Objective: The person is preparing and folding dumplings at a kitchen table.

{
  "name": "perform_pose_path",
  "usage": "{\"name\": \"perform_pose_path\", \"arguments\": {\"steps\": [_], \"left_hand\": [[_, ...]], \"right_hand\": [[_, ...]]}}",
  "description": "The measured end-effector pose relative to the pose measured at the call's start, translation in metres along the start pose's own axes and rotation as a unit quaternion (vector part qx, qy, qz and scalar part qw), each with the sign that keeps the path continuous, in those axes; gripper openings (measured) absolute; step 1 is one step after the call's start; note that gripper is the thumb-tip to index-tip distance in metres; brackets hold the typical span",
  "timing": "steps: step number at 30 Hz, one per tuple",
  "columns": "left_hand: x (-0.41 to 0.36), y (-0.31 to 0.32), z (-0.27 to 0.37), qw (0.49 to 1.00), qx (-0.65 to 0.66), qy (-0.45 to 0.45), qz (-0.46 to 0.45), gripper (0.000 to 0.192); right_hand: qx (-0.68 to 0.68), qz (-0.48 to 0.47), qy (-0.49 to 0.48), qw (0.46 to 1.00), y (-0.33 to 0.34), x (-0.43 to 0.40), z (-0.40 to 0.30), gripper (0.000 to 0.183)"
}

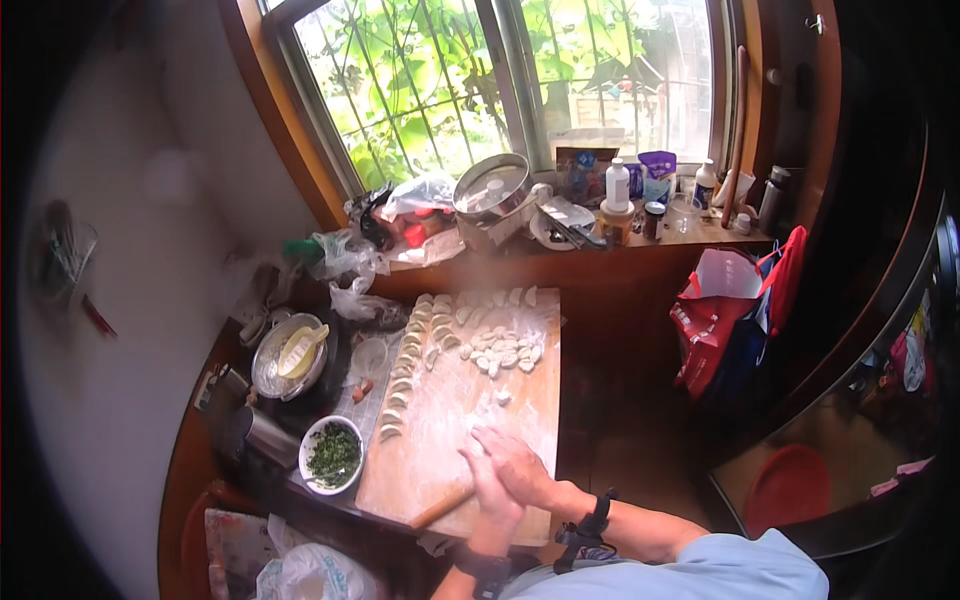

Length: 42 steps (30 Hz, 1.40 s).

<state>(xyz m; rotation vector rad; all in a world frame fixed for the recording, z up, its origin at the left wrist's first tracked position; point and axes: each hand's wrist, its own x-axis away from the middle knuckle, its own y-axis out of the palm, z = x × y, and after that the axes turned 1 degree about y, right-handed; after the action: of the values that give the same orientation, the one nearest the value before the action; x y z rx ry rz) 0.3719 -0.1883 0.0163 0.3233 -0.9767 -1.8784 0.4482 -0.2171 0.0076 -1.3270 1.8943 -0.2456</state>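
My left hand [493, 487] and my right hand [519, 466] are pressed together, palm against palm, over the near part of a floured wooden board [442, 405]. Whether anything lies between the palms is hidden. Under my left hand and wrist, a wooden rolling pin [444, 508] pokes out to the left. Just beyond my fingertips sits a small lump of dough [502, 397]. Farther back is a cluster of floured dough pieces [504, 349]. Folded dumplings [401, 385] line the board's left side, with more [499, 298] along its far edge.
Left of the board stands a white bowl of chopped green filling [333, 454]. Behind it, a metal bowl [289, 356] holds a yellowish strainer-like item. The windowsill carries a round steel pan [491, 187], bottles [617, 185] and jars [654, 220]. A red shopping bag [712, 315] hangs at right.
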Motion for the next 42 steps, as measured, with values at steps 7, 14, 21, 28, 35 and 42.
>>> {"name": "perform_pose_path", "arguments": {"steps": [7, 14, 21, 28, 35, 42], "left_hand": [[0.011, -0.032, -0.015, 0.997, 0.013, 0.044, 0.064, 0.078], [-0.015, -0.07, 0.028, 0.995, 0.071, 0.026, 0.073, 0.082], [0.013, -0.078, 0.009, 0.988, 0.099, -0.033, 0.112, 0.075], [-0.011, -0.108, 0.021, 0.989, 0.131, -0.051, 0.046, 0.064], [-0.047, -0.113, 0.01, 0.991, 0.049, -0.054, 0.113, 0.045], [-0.122, -0.138, -0.002, 0.664, -0.706, 0.139, 0.205, 0.022]], "right_hand": [[0.05, -0.084, 0.055, 0.994, 0.015, -0.02, -0.043, 0.042], [-0.109, -0.055, 0.038, 0.992, 0.048, 0.003, -0.029, 0.047], [0.009, -0.061, 0.038, 0.997, 0.091, -0.008, -0.001, 0.04], [-0.097, -0.093, 0.033, 0.99, 0.107, -0.016, -0.018, 0.044], [-0.146, -0.097, 0.05, 0.983, 0.068, -0.07, 0.05, 0.039], [-0.41, -0.159, 0.255, 0.861, -0.007, -0.057, 0.14, 0.055]]}}
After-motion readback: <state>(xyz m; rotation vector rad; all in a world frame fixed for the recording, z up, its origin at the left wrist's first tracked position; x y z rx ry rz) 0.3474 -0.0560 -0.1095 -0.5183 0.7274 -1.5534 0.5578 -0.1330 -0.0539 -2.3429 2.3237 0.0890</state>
